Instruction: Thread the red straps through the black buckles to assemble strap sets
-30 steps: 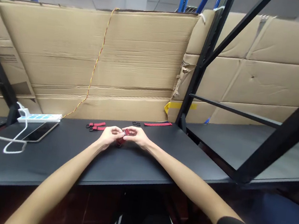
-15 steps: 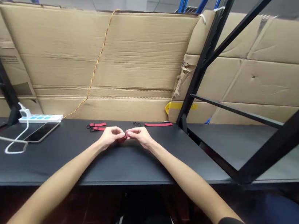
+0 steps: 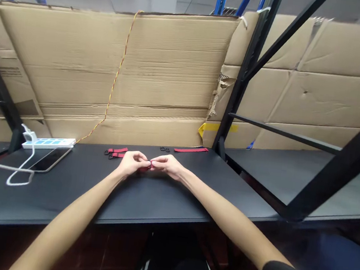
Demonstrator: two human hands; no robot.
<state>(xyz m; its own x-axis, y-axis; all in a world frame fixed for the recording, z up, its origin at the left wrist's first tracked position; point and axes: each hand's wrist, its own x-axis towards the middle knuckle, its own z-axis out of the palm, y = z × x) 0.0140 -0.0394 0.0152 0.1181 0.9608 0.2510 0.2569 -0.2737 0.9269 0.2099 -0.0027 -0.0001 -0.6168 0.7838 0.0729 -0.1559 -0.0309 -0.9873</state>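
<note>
My left hand (image 3: pixel 133 163) and my right hand (image 3: pixel 168 165) meet fingertip to fingertip over the black desk (image 3: pixel 158 198). Between them they pinch a small red strap (image 3: pixel 145 169), most of it hidden by my fingers. Just beyond my left hand lie a couple of red straps with black buckles (image 3: pixel 116 152). Beyond my right hand lie a flat red strap (image 3: pixel 191 150) and small black buckle pieces (image 3: pixel 165 149), none of them touched.
A white power strip (image 3: pixel 48 143) and a phone (image 3: pixel 50 159) lie at the desk's left, with a white cable (image 3: pixel 19 170) looping beside them. Cardboard sheets (image 3: pixel 109 68) line the back. A black metal shelf frame (image 3: pixel 239 85) stands at the right.
My hands have drawn closer around the red strap, which is now mostly hidden between my fingertips. The camera has shifted slightly.
</note>
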